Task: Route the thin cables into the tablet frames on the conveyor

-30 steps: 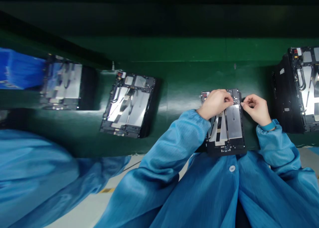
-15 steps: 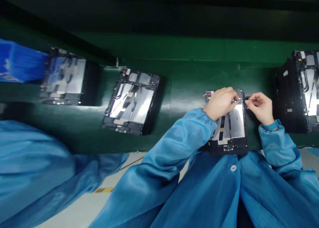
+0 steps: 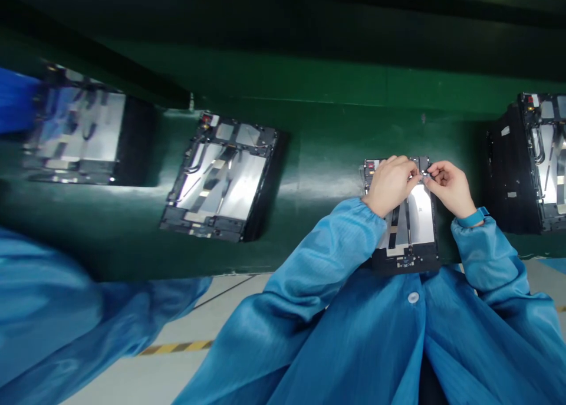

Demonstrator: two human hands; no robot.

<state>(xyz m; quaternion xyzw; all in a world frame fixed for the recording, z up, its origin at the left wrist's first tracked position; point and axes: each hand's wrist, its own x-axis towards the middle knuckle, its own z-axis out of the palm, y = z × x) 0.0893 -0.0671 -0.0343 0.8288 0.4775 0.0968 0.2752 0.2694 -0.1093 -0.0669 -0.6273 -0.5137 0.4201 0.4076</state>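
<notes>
In front of me, at the bench's near edge, lies an opened tablet-like electronic device (image 3: 421, 213) with silver plates, a black frame and dark flat cables. My left hand (image 3: 391, 184) rests over its upper left part, thumb and index finger pinched near the top. From the right, my right hand (image 3: 450, 187) reaches over the upper right corner, its thumb and forefinger closed close to the left fingertips. Whatever is between the fingers of either hand is too small to make out. Part of the device's top is hidden beneath my left hand.
Stacks of similar devices stand on the green bench (image 3: 322, 210): one stack (image 3: 221, 178) left of centre, another (image 3: 84, 128) farther left, one (image 3: 515, 163) at right. A blue object (image 3: 16, 101) sits at the left edge. Below it shows another person's blue sleeve (image 3: 44, 310).
My right hand has moved left, from beside the device to over its upper right corner, near my left fingertips. The left hand stays nearly in place. The view has shifted slightly.
</notes>
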